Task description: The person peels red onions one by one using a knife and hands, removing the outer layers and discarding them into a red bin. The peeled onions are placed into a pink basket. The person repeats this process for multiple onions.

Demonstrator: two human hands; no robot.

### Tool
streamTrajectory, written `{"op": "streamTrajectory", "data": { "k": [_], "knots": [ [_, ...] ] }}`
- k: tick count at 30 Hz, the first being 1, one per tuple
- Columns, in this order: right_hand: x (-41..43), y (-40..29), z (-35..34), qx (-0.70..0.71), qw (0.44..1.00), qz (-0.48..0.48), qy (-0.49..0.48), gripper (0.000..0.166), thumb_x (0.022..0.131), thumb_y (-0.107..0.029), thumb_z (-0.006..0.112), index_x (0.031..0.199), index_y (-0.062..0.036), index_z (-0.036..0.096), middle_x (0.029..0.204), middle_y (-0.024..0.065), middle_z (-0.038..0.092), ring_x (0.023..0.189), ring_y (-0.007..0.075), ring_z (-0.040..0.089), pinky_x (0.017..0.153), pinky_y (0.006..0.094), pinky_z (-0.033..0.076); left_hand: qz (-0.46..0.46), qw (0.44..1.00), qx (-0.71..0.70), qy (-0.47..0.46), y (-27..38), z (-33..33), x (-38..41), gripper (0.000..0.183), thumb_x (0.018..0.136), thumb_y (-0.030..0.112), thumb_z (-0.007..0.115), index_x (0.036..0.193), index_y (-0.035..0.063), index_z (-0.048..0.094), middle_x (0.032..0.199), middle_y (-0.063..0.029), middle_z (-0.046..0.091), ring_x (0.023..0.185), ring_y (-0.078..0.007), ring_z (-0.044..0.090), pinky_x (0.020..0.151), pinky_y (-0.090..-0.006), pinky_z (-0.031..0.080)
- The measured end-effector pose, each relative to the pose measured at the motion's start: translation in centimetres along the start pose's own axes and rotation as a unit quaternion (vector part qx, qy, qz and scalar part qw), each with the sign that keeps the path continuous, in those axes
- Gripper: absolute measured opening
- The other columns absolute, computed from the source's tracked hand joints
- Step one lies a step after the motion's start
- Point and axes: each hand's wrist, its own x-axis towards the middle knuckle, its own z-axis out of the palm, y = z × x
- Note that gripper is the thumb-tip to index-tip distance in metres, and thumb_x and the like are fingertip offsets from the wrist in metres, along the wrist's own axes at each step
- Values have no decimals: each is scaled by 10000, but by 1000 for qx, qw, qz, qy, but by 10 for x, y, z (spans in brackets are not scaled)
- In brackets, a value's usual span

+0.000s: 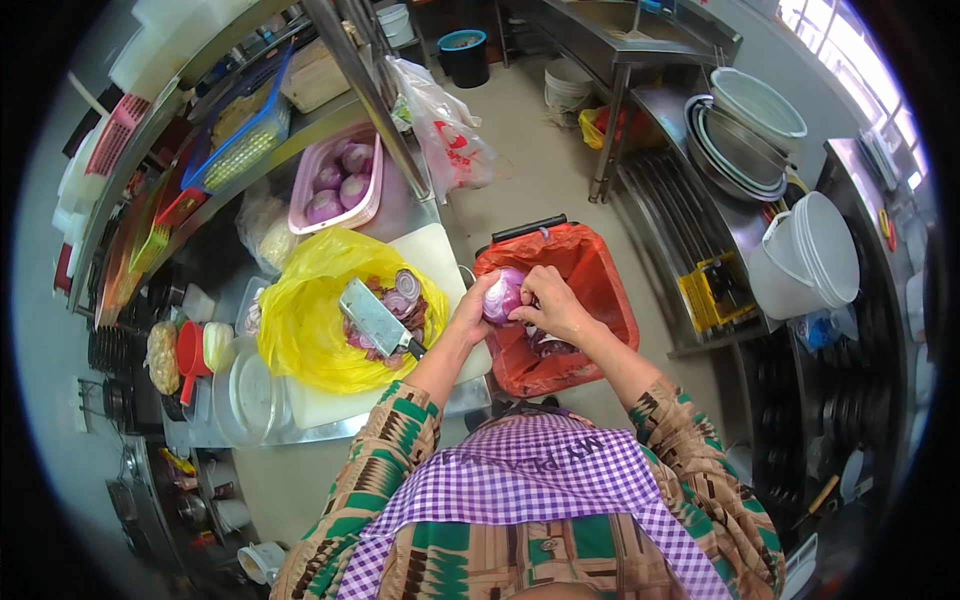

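Observation:
A red onion [501, 297], purple with a pale patch, is in my left hand [470, 306] above a bin lined with a red bag [606, 285]. The fingers and thumb of my right hand [555, 304] pinch at the onion's right side; what lies between them is too small to tell. Dark onion scraps [551, 345] lie in the bin. On my left, a cleaver [371, 313] rests across onion peels and cut pieces [401, 300] in an open yellow plastic bag [300, 330]. That bag sits on a white cutting board [427, 247].
A pink basket [373, 206] holding several red onions [354, 191] stands behind the yellow bag. Clear round lids [251, 390] and a red scoop [193, 351] are at the left. A metal post [382, 105] rises near the table corner. White buckets [806, 259] stand at the right.

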Motion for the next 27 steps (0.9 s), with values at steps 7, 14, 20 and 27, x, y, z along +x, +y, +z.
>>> {"op": "streamTrajectory", "data": {
  "k": [7,14,20,27],
  "knots": [
    [-4,-15,-10,119,983,125,59,362,711,-166,819,931,-38,562,849,82,589,741,177,603,680,310,523,138,989,-39,31,-19,7,6,350,928,340,634,1165,84,617,1056,-60,685,946,-185,682,855,-359,558],
    [-8,-5,-12,213,961,169,45,323,802,-149,759,1051,-22,597,875,36,623,773,115,614,715,277,527,198,980,-28,21,-22,14,-4,403,914,343,642,1219,91,565,1154,-75,651,1036,-198,661,923,-364,537],
    [-14,-27,-9,376,919,120,8,669,795,-130,812,1373,-73,480,1179,47,534,933,113,575,819,264,526,169,976,-123,-68,-17,13,-18,737,839,709,573,1296,131,545,1237,-92,632,1134,-263,626,988,-448,505],
    [-20,-66,-18,66,982,-66,164,642,725,-116,826,1287,-54,521,1190,113,506,1033,256,558,897,342,515,130,985,-98,-57,-6,23,-24,658,948,675,417,1283,124,547,1220,-94,626,1119,-261,629,959,-435,526]
  ]
}}
